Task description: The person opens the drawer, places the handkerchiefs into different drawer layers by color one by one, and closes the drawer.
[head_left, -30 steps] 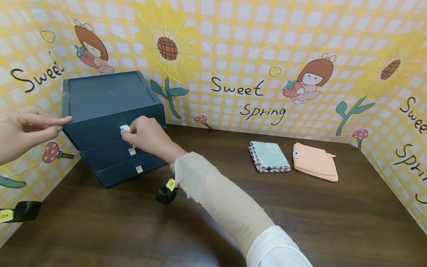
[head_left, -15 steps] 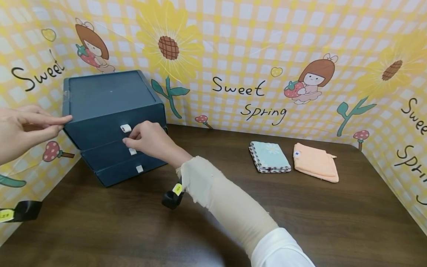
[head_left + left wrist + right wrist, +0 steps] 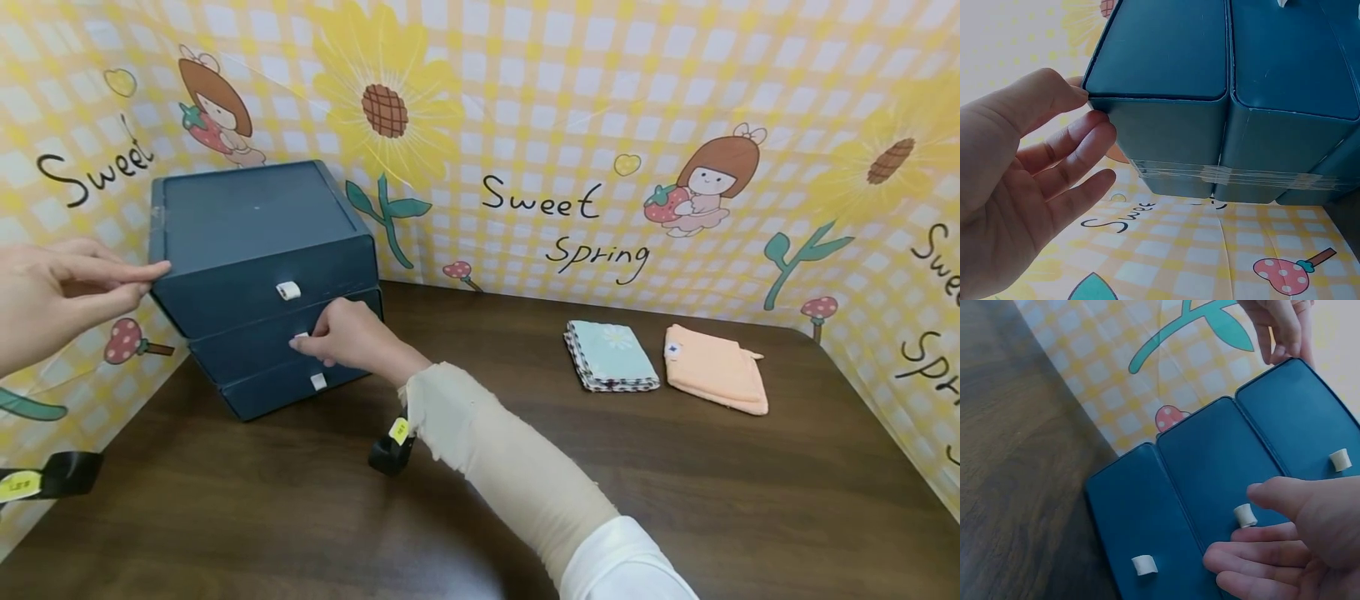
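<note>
A dark blue three-drawer box [image 3: 255, 208] stands at the left, with a small white pull tab on each drawer front. My left hand [image 3: 82, 292] touches its upper front left corner; in the left wrist view, the thumb [image 3: 1054, 94] is right at that corner and the other fingers are spread below. My right hand [image 3: 352, 337] is at the middle drawer. In the right wrist view, the middle tab [image 3: 1245, 515] shows in the gap between the right thumb [image 3: 1272, 492] and the index finger, with the fingers loosely extended. All three drawers look pushed in.
On the brown wooden table [image 3: 480, 500], a folded light blue cloth [image 3: 611, 354] and a folded peach cloth [image 3: 716, 367] lie side by side at the right. Yellow checked fabric [image 3: 525, 125] hangs behind and on both sides. Clear tape [image 3: 1210, 175] runs across the box's side.
My right hand has let go of the top drawer's tab and moved down to the middle one. My left hand has stayed at the box's corner.
</note>
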{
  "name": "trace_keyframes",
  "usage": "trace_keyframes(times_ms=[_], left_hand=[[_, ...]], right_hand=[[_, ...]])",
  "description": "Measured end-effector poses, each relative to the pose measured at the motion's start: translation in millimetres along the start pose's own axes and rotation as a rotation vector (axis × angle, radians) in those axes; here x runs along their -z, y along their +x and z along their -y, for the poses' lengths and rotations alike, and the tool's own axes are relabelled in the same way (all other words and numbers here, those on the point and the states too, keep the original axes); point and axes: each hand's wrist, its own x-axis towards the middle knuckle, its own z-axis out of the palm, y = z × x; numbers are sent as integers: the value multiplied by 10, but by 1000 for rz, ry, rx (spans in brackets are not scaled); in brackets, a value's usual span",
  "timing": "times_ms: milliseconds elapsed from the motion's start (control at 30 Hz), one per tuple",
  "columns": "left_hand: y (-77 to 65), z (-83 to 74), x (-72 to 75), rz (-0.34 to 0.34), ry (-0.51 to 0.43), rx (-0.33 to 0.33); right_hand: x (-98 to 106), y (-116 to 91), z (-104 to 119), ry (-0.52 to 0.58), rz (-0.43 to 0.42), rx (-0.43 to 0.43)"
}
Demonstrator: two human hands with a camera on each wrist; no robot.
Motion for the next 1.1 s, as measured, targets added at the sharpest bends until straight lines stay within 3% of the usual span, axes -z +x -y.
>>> trace_keyframes(times_ms=[233,533,567,767,800,1100], left_hand=[[-4,28,-24,-10,-4,-13],[-4,-60,-15,-15,-45,10],[1,91,-64,-23,-34,1],[8,70,-59,-28,-37,15],[4,-76,-14,-21,-54,24],[4,118,-84,-64,-141,-1]], right_hand=[[-49,33,19,-55,5,-22],[-57,17,16,-91,15,-23],[-53,9,15,-96,18,-21],[-36,-60,17,-104,41,-13],[-36,-71,19,-104,45,-12],[-35,-183,31,-106,56,11]])
